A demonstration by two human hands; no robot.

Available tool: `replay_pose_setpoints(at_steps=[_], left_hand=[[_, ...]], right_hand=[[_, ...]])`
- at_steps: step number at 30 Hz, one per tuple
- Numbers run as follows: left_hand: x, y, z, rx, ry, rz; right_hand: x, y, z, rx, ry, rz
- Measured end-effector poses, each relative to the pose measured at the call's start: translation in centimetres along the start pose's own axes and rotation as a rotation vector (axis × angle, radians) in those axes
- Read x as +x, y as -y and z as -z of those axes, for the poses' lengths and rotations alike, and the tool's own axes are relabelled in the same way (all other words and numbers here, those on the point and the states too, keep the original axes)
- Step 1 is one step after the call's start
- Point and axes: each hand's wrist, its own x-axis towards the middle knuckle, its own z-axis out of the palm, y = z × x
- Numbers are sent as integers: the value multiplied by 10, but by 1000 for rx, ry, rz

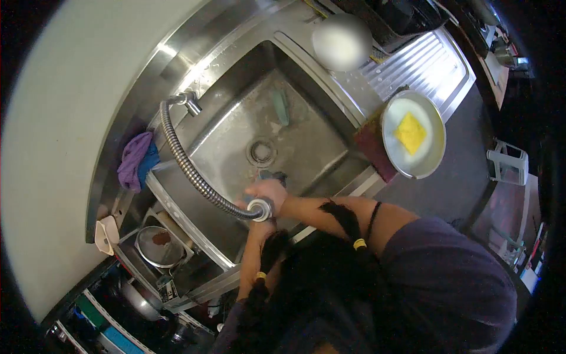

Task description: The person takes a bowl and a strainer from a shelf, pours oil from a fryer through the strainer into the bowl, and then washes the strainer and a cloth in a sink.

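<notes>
My right hand (269,190) is closed and bent over, close under the tap head at the near side of the steel sink (206,135). A small dark grey-blue thing (273,176) shows at its fingers; I cannot tell what it is. My left hand (240,203) is beside it, mostly hidden behind the white-ringed tap head (259,209) and the ribbed metal hose (191,175). Past the hands is the round drain (261,152). Farther off on the sink floor lies a long pale green object (280,107).
A white bowl with a yellow sponge (410,133) stands at the right edge. A blurred white round thing (342,42) sits by the ribbed drainboard (424,68). Purple cloth (135,160) hangs left of the hose. A strainer (160,246) sits in the smaller basin.
</notes>
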Motion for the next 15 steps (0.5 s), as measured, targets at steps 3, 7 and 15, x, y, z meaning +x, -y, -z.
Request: replay_pose_setpoints(at_steps=[3, 7, 15], left_hand=[[6, -10, -3, 88, -14, -65], [22, -44, -39, 317, -12, -300], [93, 0, 62, 645, -44, -420]], right_hand=[[4, -11, -6, -70, -19, 17], [27, -32, 14, -154, -342, -42], [25, -70, 50, -767, 458, -230]])
